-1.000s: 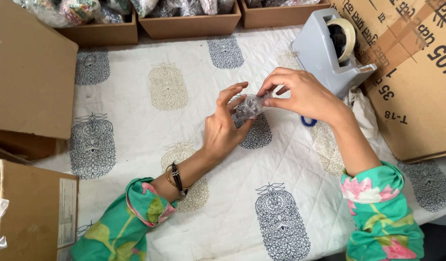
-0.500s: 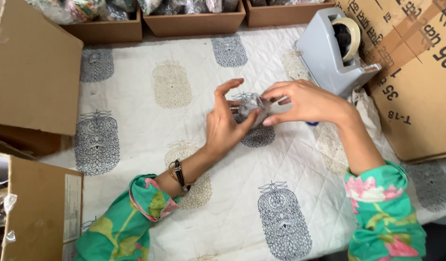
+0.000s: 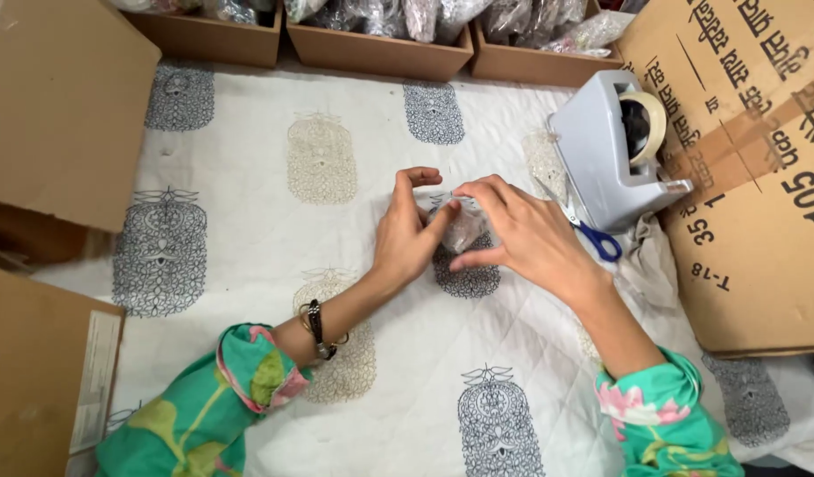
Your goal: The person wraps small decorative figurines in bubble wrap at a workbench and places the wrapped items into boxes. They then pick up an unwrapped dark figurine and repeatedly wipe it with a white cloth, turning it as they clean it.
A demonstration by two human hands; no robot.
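A small clear plastic packet (image 3: 463, 225) with something dark inside is held between both my hands over the white quilted cloth (image 3: 248, 256). My left hand (image 3: 405, 234) presses its fingers against the packet's left side. My right hand (image 3: 522, 234) covers it from the right, thumb under and fingers on top. Most of the packet is hidden by my fingers.
A grey tape dispenser (image 3: 606, 159) stands just right of my hands, with blue-handled scissors (image 3: 592, 237) beside it. A large cardboard box (image 3: 760, 177) lies at the right, other boxes (image 3: 63, 115) at the left, and trays of packets (image 3: 380, 40) along the far edge.
Both hands have drawn closer together around the packet, and my right hand now covers more of it. The hands stay at about the same spot on the cloth.
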